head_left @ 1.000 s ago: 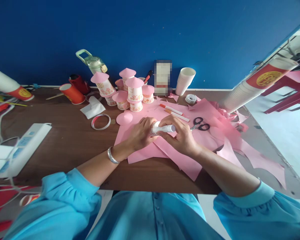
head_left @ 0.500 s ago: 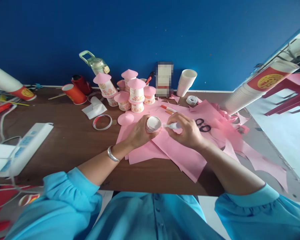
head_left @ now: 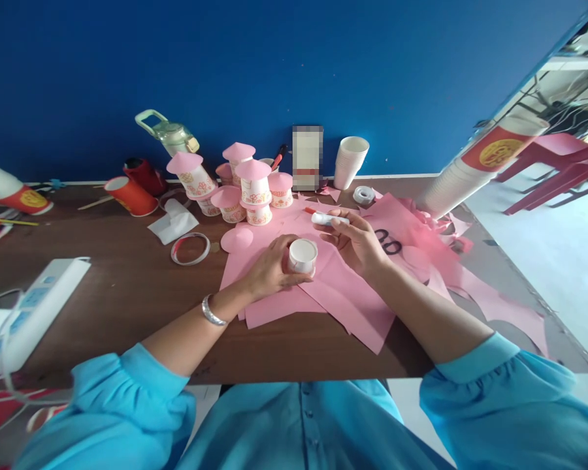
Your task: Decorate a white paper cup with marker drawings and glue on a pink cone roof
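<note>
My left hand (head_left: 277, 266) is wrapped round the side of a short paper cup (head_left: 302, 256), whose round white end faces up. To its right, my right hand (head_left: 357, 241) grips a small white glue bottle (head_left: 329, 220) between thumb and fingers, apart from the cup and lying nearly level. Beneath both hands are overlapping sheets of pink paper (head_left: 357, 307). A shallow pink paper cone (head_left: 237, 240) rests by the sheets' left edge. Behind stand several decorated paper cups (head_left: 255, 192) with pink cone tops, some stacked as towers.
Tape rolls (head_left: 190, 249) (head_left: 363, 194), a crumpled tissue (head_left: 173, 222) and red cups (head_left: 132, 196) lie around. A white cup stack (head_left: 351, 163) and a phone (head_left: 308, 156) stand by the wall. Black-handled scissors (head_left: 388, 241) lie right; a power strip (head_left: 39, 313) sits left.
The glue bottle has moved away from the cup's rim, up and slightly left, and turned. The cup has been lowered a little and tilted more upright. The view has shifted slightly right.
</note>
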`<state>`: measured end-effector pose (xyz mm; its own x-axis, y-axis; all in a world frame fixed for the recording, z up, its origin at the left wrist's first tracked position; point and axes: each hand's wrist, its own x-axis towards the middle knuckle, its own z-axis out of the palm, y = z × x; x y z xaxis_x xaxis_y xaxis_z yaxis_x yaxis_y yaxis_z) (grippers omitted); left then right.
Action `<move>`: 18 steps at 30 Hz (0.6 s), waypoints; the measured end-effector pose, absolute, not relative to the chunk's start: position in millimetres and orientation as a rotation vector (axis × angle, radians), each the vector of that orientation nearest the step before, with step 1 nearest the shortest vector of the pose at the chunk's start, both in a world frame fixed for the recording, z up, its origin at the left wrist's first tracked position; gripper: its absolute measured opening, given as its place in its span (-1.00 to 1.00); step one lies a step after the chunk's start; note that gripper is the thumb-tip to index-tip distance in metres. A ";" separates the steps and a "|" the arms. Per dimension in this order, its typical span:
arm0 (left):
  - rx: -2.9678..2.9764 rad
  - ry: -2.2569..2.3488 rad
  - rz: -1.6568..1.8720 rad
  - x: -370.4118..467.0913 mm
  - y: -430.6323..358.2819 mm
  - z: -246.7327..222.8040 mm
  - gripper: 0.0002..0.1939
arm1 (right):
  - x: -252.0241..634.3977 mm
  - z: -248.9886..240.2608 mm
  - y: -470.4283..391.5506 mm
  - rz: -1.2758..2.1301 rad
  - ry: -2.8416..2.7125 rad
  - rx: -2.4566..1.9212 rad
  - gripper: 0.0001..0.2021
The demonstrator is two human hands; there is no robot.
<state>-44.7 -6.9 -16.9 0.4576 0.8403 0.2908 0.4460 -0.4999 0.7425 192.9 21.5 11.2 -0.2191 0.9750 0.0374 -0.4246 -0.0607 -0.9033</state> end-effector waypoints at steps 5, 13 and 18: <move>2.088 1.015 0.919 -53.4 -5.2 -21.3 -0.03 | 191.5 4.1 26.0 1.625 -0.933 -0.724 -0.53; 1.705 1.145 1.237 -71.8 9.9 -7.2 -0.48 | 188.1 5.2 26.6 1.697 -0.869 -0.726 -0.52; 1.705 1.120 1.162 -64.2 22.3 15.8 -0.43 | 182.9 10.3 23.1 1.714 -0.861 -0.619 -0.56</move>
